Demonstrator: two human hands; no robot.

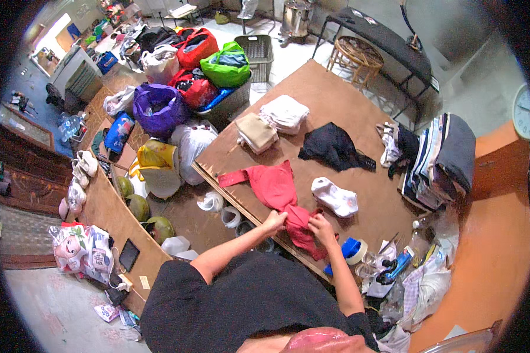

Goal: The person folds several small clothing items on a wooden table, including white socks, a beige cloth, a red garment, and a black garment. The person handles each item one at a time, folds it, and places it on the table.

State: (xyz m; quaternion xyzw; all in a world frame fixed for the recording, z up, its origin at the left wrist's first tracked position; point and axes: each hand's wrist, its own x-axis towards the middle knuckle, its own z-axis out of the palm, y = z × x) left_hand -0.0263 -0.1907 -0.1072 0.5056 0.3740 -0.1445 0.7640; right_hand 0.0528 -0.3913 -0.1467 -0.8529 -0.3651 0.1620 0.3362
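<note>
A red bra [271, 185] lies spread near the front edge of the wooden table [362, 198], its hook band reaching out to the left. My left hand [275, 222] pinches the middle of it between thumb and fingers. On the other side, my right hand [322, 227] grips its right part, and the nearer end hangs down towards the table edge. Just beyond my right hand rests a pair of white socks [334, 197]. A black bra [329, 146] sits crumpled farther back, with its band pointing right.
Folded beige cloth [257, 132] and folded white cloth [285, 114] stand at the back left. A tall stack of folded clothes [437, 159] rises at the right. Tape rolls [355, 250] and clutter occupy the near right corner. Stuffed bags [159, 106] crowd the floor at left.
</note>
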